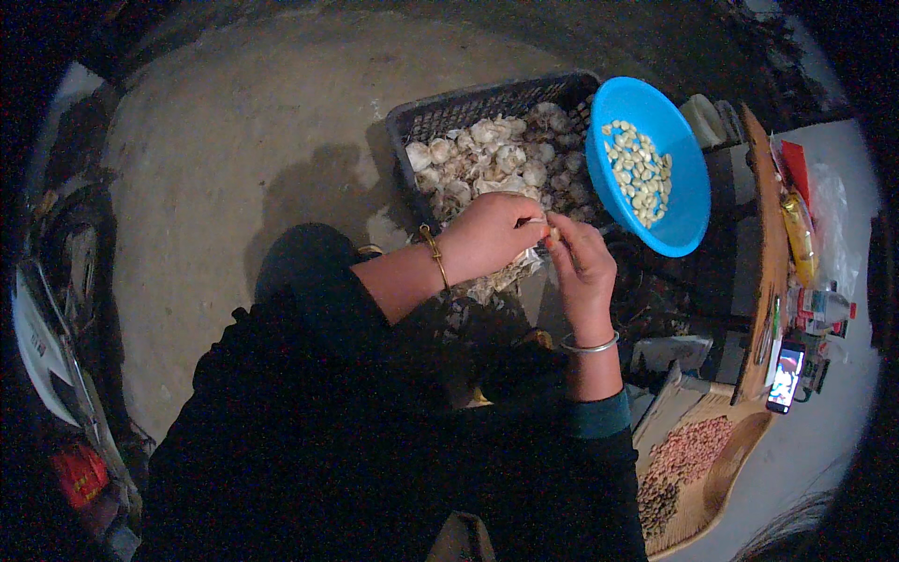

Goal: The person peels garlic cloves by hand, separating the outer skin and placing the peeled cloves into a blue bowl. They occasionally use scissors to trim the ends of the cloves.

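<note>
My left hand [495, 228], with a gold-coloured bangle at the wrist, and my right hand [583, 256], with a silver-coloured bangle, meet at the fingertips over the near edge of a black plastic crate. Pinched between them is a small pale piece, seemingly a garlic clove [553, 232]. Many whole garlic bulbs [509, 158] lie in the crate [449, 105]. A blue plastic basin [692, 175] stands to the crate's right, with peeled garlic cloves [642, 183] inside. Papery garlic skins [502, 281] show beneath my hands.
On the right, a wooden board [762, 260] bears packets and a plastic bottle [825, 305], with a lit phone [785, 378] at its near end. A woven tray [737, 456] holds pink and dark kernels at the lower right. A vehicle [53, 344] stands at far left.
</note>
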`<move>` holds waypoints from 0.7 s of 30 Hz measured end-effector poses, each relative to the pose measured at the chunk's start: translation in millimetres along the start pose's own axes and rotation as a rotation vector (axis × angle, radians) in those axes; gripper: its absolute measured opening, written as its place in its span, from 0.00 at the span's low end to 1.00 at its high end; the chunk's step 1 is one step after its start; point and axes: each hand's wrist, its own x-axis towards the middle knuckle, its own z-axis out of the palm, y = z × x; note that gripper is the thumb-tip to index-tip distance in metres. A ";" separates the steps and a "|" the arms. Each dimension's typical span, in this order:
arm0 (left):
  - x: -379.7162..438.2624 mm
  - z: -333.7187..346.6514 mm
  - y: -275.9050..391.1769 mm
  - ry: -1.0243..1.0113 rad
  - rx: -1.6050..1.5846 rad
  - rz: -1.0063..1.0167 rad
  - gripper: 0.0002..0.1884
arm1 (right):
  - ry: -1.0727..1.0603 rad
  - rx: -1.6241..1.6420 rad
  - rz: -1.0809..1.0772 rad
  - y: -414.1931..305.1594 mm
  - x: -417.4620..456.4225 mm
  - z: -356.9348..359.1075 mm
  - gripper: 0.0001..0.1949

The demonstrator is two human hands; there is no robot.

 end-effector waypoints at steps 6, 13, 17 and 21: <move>0.7 1.1 -5.3 -0.036 -0.007 -0.088 0.08 | 0.018 -0.229 -0.221 -1.4 0.3 3.1 0.13; 2.5 2.8 -6.3 0.004 -0.127 -0.200 0.08 | 0.025 0.999 0.472 4.7 -6.5 7.1 0.14; 5.8 -4.9 -10.3 0.033 0.073 -0.216 0.06 | -0.004 1.456 0.441 11.6 -3.6 -2.5 0.15; 5.0 3.6 -15.0 0.170 -0.097 0.026 0.06 | -0.060 1.208 0.418 6.8 -2.3 -5.8 0.14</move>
